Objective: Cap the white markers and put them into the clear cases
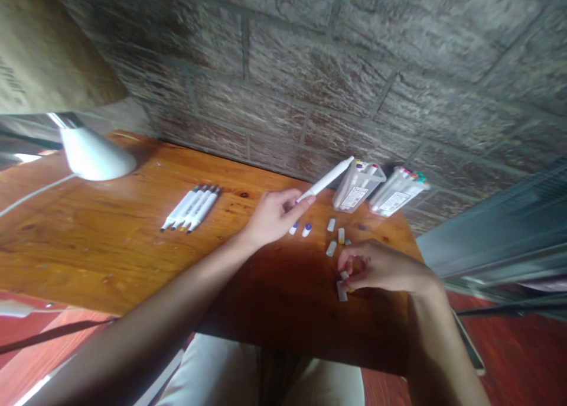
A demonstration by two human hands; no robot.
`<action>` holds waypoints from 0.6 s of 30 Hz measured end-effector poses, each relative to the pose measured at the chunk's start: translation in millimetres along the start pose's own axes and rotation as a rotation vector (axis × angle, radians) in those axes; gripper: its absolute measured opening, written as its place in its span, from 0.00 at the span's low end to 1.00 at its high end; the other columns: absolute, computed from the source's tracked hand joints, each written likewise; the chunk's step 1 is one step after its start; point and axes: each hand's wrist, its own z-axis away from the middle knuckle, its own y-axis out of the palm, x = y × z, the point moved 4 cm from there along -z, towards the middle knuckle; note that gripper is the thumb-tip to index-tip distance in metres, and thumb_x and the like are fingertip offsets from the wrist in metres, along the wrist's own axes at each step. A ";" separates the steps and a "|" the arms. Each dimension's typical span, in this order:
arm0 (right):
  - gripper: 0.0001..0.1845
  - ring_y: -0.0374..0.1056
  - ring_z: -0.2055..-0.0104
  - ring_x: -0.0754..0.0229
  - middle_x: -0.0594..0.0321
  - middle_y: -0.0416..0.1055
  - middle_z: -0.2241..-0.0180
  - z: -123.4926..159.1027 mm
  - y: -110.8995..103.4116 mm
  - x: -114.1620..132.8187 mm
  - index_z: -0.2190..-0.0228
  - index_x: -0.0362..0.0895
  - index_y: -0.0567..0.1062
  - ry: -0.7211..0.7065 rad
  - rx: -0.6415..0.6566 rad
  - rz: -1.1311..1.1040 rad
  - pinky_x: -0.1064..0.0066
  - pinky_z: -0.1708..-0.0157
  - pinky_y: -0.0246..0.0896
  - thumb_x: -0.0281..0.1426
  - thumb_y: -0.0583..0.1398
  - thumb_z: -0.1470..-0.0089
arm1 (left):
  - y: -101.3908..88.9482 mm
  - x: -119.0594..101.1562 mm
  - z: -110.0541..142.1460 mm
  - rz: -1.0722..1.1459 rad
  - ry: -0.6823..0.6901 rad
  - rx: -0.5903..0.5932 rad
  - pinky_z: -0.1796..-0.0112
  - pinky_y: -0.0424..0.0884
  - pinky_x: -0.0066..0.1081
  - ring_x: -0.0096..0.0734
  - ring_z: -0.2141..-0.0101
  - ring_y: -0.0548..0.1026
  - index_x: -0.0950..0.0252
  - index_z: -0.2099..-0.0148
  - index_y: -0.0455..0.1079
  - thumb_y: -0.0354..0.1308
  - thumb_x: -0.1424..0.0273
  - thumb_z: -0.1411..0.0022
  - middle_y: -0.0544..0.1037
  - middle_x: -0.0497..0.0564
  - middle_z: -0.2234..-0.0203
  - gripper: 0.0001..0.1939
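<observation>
My left hand (275, 216) is closed round the lower end of a white marker (328, 178), which points up and right towards the wall. My right hand (384, 267) rests on the wooden table (110, 246) with its fingers pinched on a small white marker cap (344, 274); another cap (341, 291) lies just under it. Several loose caps (331, 224) are scattered between the hands. Several white markers (191, 208) lie side by side to the left.
Two clear plastic marker cases (357, 185) (398, 192) lean against the brick wall (310, 69) at the back right. A white lamp base (94, 153) with its cord stands at the back left. The table's right edge drops to a red floor (522, 353).
</observation>
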 end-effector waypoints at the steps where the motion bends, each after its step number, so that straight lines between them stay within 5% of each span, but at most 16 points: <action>1: 0.10 0.67 0.76 0.66 0.68 0.73 0.77 -0.3 3.5 -0.7 0.72 0.44 0.77 0.034 0.020 0.006 0.77 0.78 0.56 0.33 0.70 0.56 | 0.0 -1.6 0.2 -0.010 0.009 0.009 0.76 0.53 0.25 0.22 0.79 0.59 0.65 0.75 0.64 0.55 0.57 0.34 0.60 0.42 0.83 0.21; 6: 0.10 0.63 0.86 0.68 0.71 0.70 0.83 -1.2 14.7 -6.2 0.72 0.44 0.72 0.240 0.016 -0.024 0.79 0.88 0.48 0.30 0.68 0.57 | 3.6 -6.7 2.8 -0.084 0.065 0.112 0.75 0.57 0.24 0.21 0.80 0.63 0.66 0.71 0.69 0.54 0.59 0.33 0.67 0.42 0.82 0.18; 18: 0.06 0.64 0.85 0.67 0.68 0.71 0.84 -3.5 27.3 -0.7 0.77 0.43 0.71 0.271 -0.056 0.133 0.77 0.87 0.49 0.25 0.65 0.58 | 4.5 -1.0 4.7 -0.249 0.154 0.105 0.71 0.59 0.24 0.23 0.77 0.68 0.65 0.66 0.73 0.54 0.60 0.32 0.72 0.44 0.79 0.16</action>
